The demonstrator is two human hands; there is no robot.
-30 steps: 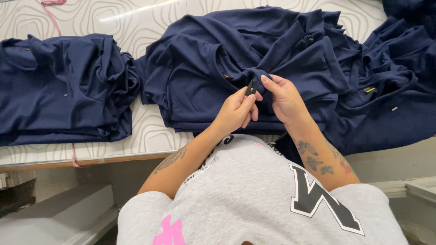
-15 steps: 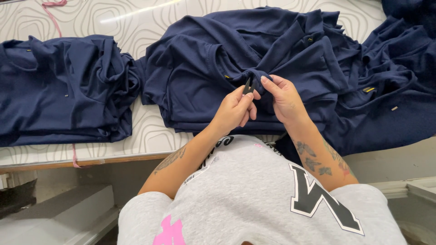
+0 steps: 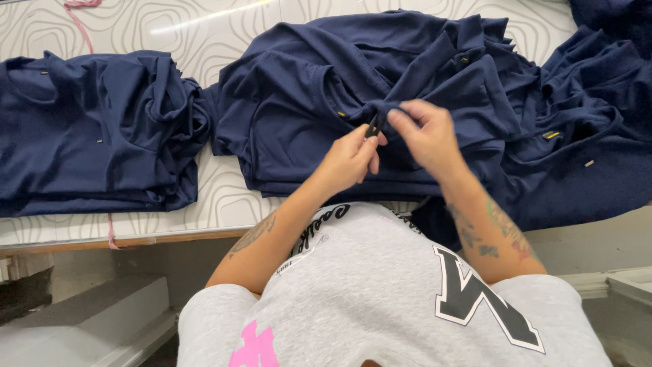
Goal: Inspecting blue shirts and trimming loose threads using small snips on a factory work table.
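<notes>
A heap of navy blue garments lies on the patterned white table straight ahead of me. My left hand grips a small black tool, thin like a thread snip, with its tip at a fold of the top garment. Beside it, my right hand pinches that same fold of navy cloth between thumb and fingers. Both hands nearly touch each other over the middle of the heap.
A second pile of navy garments sits at the left. More navy cloth with small yellow tags spills over the table's right side. A pink cord runs along the far left. A grey ledge lies below the table edge.
Both hands stay at the same fold; the fingers have shifted slightly and the black tool now points more upright.
</notes>
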